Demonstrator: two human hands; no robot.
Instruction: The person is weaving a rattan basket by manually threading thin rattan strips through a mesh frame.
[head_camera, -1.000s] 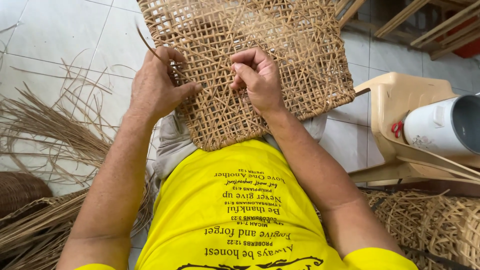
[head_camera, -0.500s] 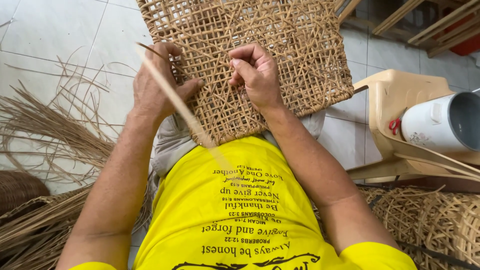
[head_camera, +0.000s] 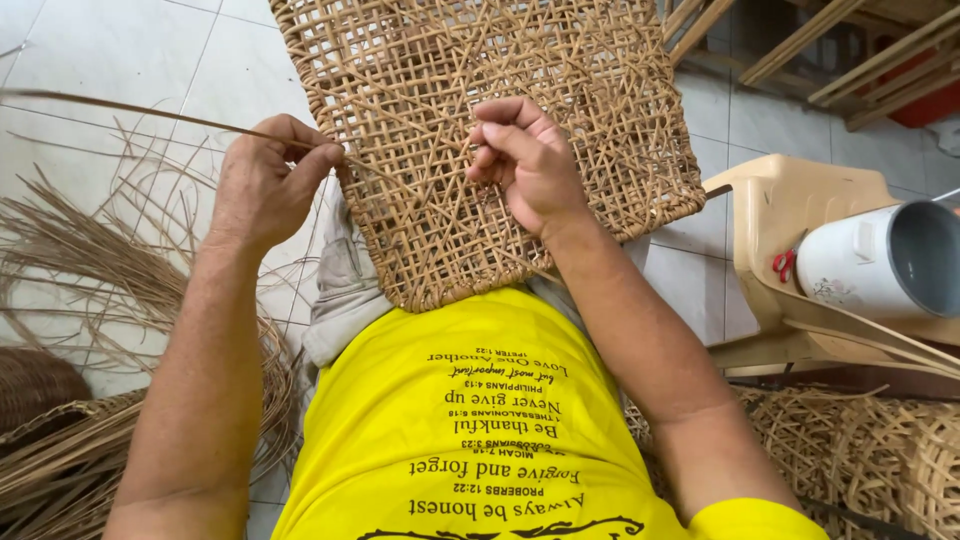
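Resting on the person's lap, the woven cane panel (head_camera: 480, 140) looks light, springy and a bit brittle, best gripped at its bound edge, while the left hand (head_camera: 265, 185) pinches a thin cane strand (head_camera: 130, 108) and the right hand (head_camera: 525, 160) curls its fingers closed on the weave.

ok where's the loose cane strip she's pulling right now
In the head view the thin cane strip runs from the upper left edge to the left hand, pinched at the woven panel's left edge.
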